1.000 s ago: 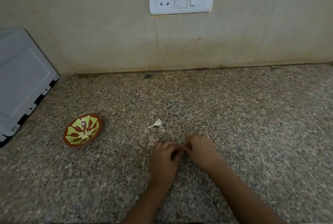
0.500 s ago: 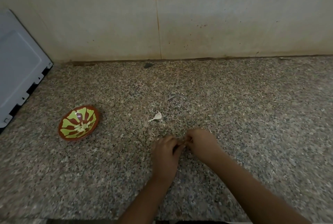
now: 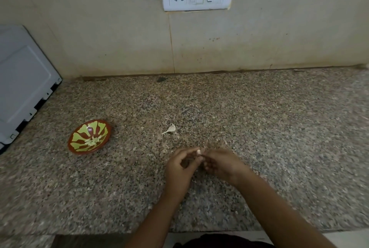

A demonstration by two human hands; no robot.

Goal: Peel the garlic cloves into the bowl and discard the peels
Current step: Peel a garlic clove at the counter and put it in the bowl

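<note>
left hand, right hand pinch garlic clove

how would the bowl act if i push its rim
The bowl looks small and shallow, so probably light; on the polished counter it would likely slide rather than tip. It holds only a few cloves, adding little weight.

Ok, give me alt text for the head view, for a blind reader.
The left hand and right hand meet over a speckled counter, pinching a small pale clove between them. A loose clove lies just beyond, and a red and green bowl holding peeled garlic sits further left.
</note>
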